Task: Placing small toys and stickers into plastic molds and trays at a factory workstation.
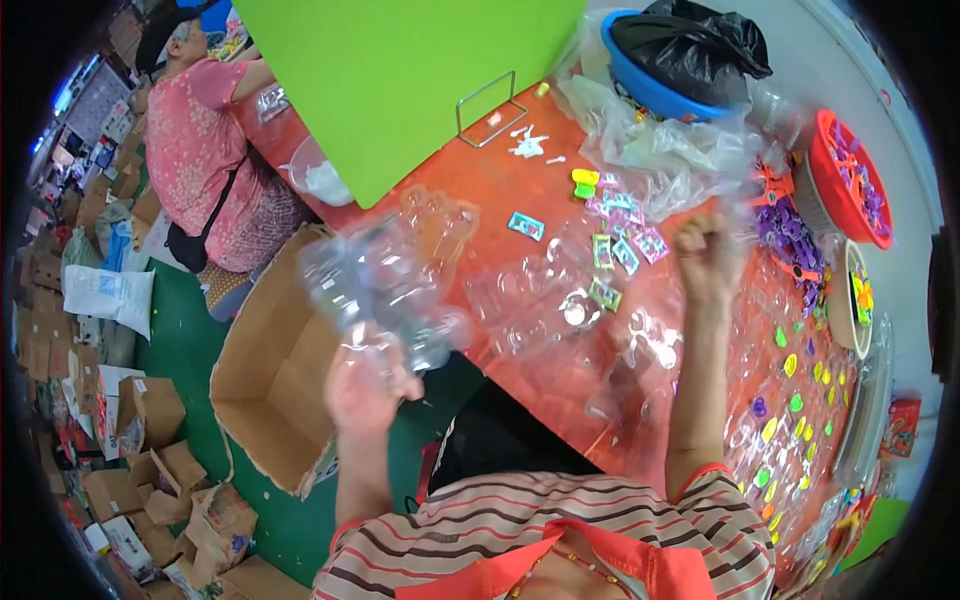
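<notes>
My left hand (pixel 370 385), slightly blurred, is closed on clear moulded plastic blister trays (pixel 385 270), holding them over the table's edge beside an open cardboard box (pixel 270 370). My right hand (pixel 710 250) is curled over the right part of the red table; motion smears it, and whatever it holds cannot be made out. Between the hands lie more clear blister trays (pixel 530 295) and several small colourful packets (pixel 622 250). One blue packet (pixel 526 226) lies apart from the rest. Purple plastic pieces (pixel 790 235) are piled just right of my right hand.
A green board (pixel 410 80) stands at the back with a wire stand (pixel 490 110) by it. Behind are a blue basin (pixel 650 85) under a black bag and a red basket (pixel 830 160). Yellow and green pieces (pixel 790 365) scatter rightward. A co-worker (pixel 205 150) sits left.
</notes>
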`<action>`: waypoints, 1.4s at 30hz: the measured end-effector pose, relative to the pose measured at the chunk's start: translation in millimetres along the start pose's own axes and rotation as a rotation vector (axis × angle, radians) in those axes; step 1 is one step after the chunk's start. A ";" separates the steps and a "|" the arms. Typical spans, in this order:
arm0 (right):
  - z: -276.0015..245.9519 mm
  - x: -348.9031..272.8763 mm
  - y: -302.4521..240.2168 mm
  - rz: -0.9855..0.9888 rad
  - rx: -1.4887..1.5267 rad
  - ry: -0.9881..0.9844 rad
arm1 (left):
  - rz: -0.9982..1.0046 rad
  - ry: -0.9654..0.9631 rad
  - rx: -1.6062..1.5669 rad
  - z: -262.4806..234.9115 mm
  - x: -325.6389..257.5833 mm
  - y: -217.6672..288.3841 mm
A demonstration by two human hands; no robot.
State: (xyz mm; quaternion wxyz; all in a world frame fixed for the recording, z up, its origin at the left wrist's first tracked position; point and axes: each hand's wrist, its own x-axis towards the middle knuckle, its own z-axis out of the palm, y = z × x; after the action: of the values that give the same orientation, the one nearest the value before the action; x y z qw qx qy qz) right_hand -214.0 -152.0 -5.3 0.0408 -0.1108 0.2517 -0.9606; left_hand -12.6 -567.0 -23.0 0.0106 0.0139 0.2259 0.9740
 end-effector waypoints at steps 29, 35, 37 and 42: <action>100.2 42.1 144.4 -0.079 -1.605 -0.714 | 0.104 0.038 0.285 7.0 65.4 -23.4; 143.9 -27.2 148.9 0.142 -1.361 -0.873 | 0.106 0.021 0.415 24.4 62.3 -46.6; 135.2 -31.2 146.8 0.173 -1.250 -0.839 | 0.108 -0.014 0.408 28.4 62.0 -51.0; 121.9 -45.4 140.5 0.381 -0.945 -0.685 | 0.086 -0.109 0.476 38.9 58.9 -56.8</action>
State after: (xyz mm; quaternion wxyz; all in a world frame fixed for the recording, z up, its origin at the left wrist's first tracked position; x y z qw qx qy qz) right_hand -138.2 -326.0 20.2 0.2369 -0.3723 0.6384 -0.6306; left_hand -69.4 -497.3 -11.7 -0.0223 0.0780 0.4473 0.8907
